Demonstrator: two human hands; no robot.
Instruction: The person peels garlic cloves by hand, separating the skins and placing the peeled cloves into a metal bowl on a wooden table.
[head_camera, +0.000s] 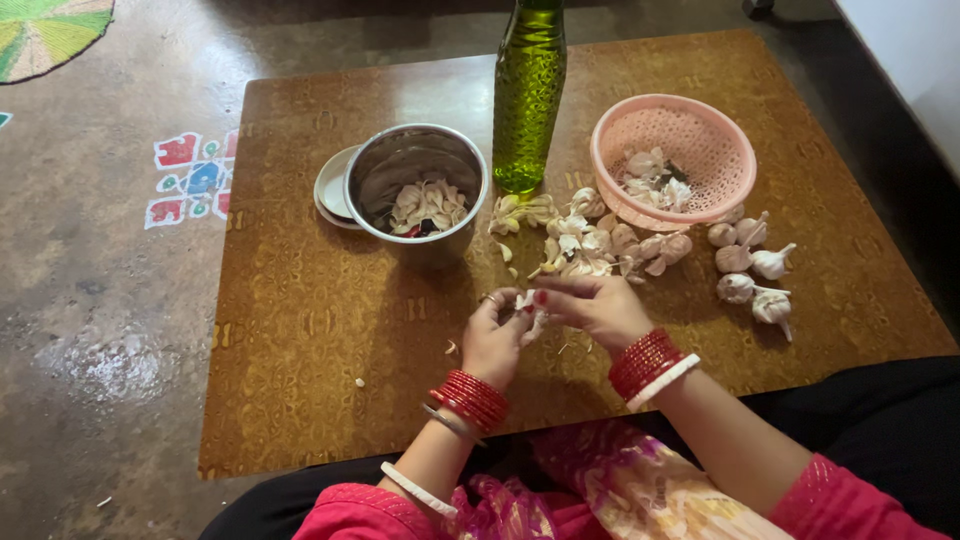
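Note:
My left hand (492, 338) and my right hand (598, 308) meet over the low brown board (300, 330), both pinching one small garlic clove (526, 302) with papery skin. Just beyond them lies a heap of loose garlic cloves and skins (585, 240). A steel bowl (372, 182) holding peeled skins stands to the left of the heap. A pink plastic basket (700, 135) with a few garlic pieces sits at the back right. Whole garlic bulbs (752, 265) lie to the right of the heap. Red bangles ring both wrists.
A tall green glass bottle (528, 95) stands upright between the bowl and the basket. A steel lid (330, 185) peeks out behind the bowl. Small skin scraps (451, 347) dot the board. The floor at the left has a painted pattern (190, 178) and a round mat (45, 32).

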